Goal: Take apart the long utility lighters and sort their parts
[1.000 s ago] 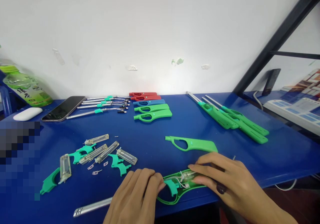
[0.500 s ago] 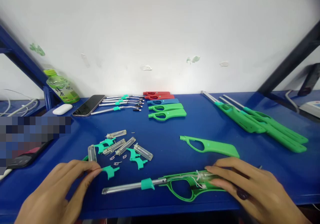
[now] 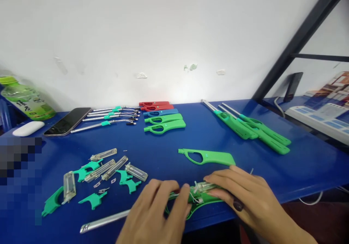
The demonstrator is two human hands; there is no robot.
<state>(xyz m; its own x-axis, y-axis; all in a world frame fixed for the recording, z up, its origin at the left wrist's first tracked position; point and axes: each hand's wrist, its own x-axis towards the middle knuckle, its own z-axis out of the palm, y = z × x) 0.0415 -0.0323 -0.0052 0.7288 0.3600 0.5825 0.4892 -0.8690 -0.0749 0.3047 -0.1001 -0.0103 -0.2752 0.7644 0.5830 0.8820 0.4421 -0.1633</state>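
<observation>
An opened green lighter half-shell [image 3: 208, 199] lies near the table's front edge, its metal tube [image 3: 105, 220] pointing left. Inside it sit a clear fuel tank [image 3: 201, 187] and a thin white wire. My right hand [image 3: 245, 196] grips the shell's right end, fingers on the tank. A dark rounded end [image 3: 238, 204] shows at that palm; its kind is unclear. My left hand [image 3: 156, 209] is closed over the trigger-loop part, hiding much of it; I cannot see whether a small part is between the fingertips. Just behind lies a matching green half-shell [image 3: 215, 157].
To the left lie several clear tanks [image 3: 116, 167], teal triggers [image 3: 92, 201] and small metal clips [image 3: 103, 191]. Farther back are tube assemblies [image 3: 91, 127], coloured shells [image 3: 165, 126], a phone [image 3: 68, 121] and a bottle [image 3: 27, 100]. Assembled green lighters [image 3: 261, 133] lie at the right.
My left hand has moved right, from beside the teal triggers onto the opened lighter. The right hand keeps its hold. The camera view has turned to the right.
</observation>
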